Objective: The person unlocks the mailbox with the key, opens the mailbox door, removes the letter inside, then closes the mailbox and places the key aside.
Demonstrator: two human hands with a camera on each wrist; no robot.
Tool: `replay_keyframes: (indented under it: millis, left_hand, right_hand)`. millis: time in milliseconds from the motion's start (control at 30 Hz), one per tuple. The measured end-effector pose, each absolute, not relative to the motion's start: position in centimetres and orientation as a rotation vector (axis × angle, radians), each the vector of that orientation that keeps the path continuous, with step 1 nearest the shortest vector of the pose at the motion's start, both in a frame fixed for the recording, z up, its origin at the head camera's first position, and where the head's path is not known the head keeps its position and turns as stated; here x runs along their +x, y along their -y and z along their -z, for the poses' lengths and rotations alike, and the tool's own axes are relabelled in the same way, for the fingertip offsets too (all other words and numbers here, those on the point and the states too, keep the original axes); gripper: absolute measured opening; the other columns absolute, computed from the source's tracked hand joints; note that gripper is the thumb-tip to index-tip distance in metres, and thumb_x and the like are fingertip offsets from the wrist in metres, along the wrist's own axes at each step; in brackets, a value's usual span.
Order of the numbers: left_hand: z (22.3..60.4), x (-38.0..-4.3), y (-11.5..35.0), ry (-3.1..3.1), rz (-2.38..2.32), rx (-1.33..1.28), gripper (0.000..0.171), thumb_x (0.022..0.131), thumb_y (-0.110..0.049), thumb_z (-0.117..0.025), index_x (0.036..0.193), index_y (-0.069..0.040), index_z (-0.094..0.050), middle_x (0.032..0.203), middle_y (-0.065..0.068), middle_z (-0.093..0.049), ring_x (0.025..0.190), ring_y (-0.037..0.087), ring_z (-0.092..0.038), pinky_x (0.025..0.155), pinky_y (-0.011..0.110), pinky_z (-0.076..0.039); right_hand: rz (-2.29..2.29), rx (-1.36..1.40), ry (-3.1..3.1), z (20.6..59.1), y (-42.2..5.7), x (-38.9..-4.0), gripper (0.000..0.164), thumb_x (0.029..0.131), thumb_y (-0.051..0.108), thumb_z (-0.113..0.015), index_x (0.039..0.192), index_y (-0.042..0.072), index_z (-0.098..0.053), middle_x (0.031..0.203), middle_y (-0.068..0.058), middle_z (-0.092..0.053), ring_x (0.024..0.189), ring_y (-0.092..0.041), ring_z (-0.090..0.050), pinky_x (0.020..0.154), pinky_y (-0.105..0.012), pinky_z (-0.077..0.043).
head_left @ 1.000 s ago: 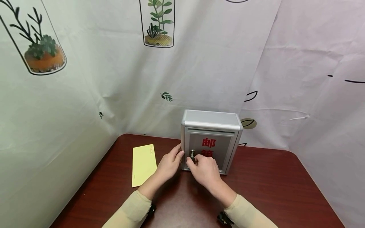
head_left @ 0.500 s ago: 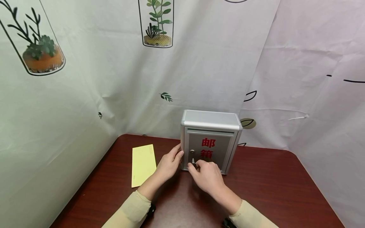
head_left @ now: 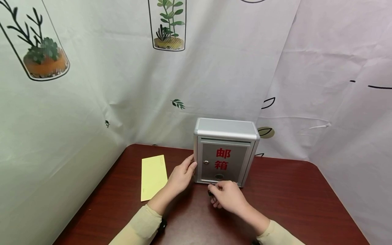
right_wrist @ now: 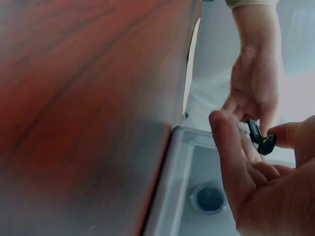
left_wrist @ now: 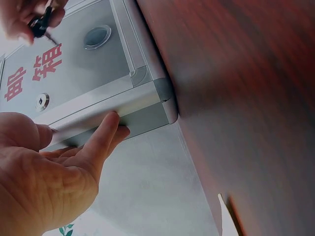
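A silver metal mailbox (head_left: 228,127) with red characters on its front door stands upright on the table. My left hand (head_left: 180,175) rests on its left side, fingers extended along the edge. In front of the mailbox, low by its bottom edge, my right hand (head_left: 230,198) pinches a pair of black-headed keys (right_wrist: 266,143) between thumb and fingers. One key's metal blade (left_wrist: 51,38) sticks out, apart from the door. The round lock (left_wrist: 42,102) sits bare on the left part of the door, its keyhole showing. The door is closed.
A yellow envelope (head_left: 153,177) lies flat on the dark red wooden table (head_left: 294,197), left of the mailbox. A white curtain (head_left: 144,88) with printed plants hangs behind and at both sides.
My right hand has drawn the key out of the lock and moved down and toward me, away from the door. My left hand has stayed on the mailbox's side.
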State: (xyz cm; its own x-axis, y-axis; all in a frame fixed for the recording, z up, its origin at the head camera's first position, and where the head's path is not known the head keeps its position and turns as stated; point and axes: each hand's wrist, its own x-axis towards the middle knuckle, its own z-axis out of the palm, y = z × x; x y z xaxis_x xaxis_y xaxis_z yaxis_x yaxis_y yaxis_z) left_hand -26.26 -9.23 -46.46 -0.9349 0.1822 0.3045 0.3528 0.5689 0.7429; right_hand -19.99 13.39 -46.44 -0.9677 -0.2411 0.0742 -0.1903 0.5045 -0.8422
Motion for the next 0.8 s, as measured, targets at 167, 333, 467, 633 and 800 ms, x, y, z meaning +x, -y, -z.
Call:
replay_keyframes:
  millis: [167, 333, 467, 633, 800]
  left_hand:
    - [46.5, -26.2, 9.2, 2.612, 1.311, -0.445, 0.053, 0.120, -0.037, -0.053, 0.165, -0.008, -0.054, 0.138, 0.016, -0.076, 0.104, 0.025, -0.079, 0.104, 0.057, -0.058]
    - [46.4, -26.2, 9.2, 2.614, 1.314, -0.443, 0.053, 0.120, -0.036, -0.053, 0.165, -0.008, -0.053, 0.135, 0.016, -0.077, 0.101, 0.024, -0.079, 0.102, 0.057, -0.059]
    - [46.3, -26.2, 9.2, 2.612, 1.313, -0.448, 0.053, 0.120, -0.035, -0.053, 0.165, -0.008, -0.053, 0.133, 0.016, -0.078, 0.101, 0.024, -0.079, 0.102, 0.057, -0.059]
    - [46.3, -26.2, 9.2, 2.610, 1.327, -0.443, 0.053, 0.120, -0.035, -0.054, 0.165, -0.008, -0.053, 0.137, 0.016, -0.076, 0.102, 0.025, -0.079, 0.104, 0.057, -0.058]
    - [46.3, -26.2, 9.2, 2.614, 1.325, -0.446, 0.054, 0.120, -0.036, -0.053, 0.165, -0.007, -0.053, 0.140, 0.018, -0.075, 0.101, 0.025, -0.080, 0.104, 0.058, -0.058]
  right_hand:
    - [1.700, -0.203, -2.278, 47.3, -14.3, -20.1, 0.039, 0.110, 0.028, -0.066, 0.097, -0.008, -0.077, 0.072, -0.017, -0.077, 0.057, -0.021, -0.076, 0.054, -0.038, -0.065]
    - [1.684, -0.168, -2.155, 48.3, -15.0, -20.1, 0.043, 0.110, 0.031, -0.065, 0.097, -0.008, -0.076, 0.074, -0.021, -0.077, 0.057, -0.020, -0.076, 0.052, -0.034, -0.063]
    - [1.663, -0.164, -2.099, 48.6, -15.3, -19.7, 0.045, 0.110, 0.032, -0.065, 0.092, -0.008, -0.075, 0.074, -0.023, -0.077, 0.057, -0.021, -0.076, 0.052, -0.034, -0.063]
    - [1.643, -0.141, -2.072, 48.9, -15.4, -19.6, 0.046, 0.109, 0.033, -0.065, 0.087, -0.006, -0.074, 0.073, -0.022, -0.076, 0.055, -0.019, -0.075, 0.052, -0.034, -0.063]
    - [1.635, -0.122, -2.074, 49.1, -15.5, -19.6, 0.044, 0.107, 0.032, -0.067, 0.086, -0.006, -0.072, 0.071, -0.021, -0.076, 0.054, -0.019, -0.075, 0.051, -0.034, -0.063]
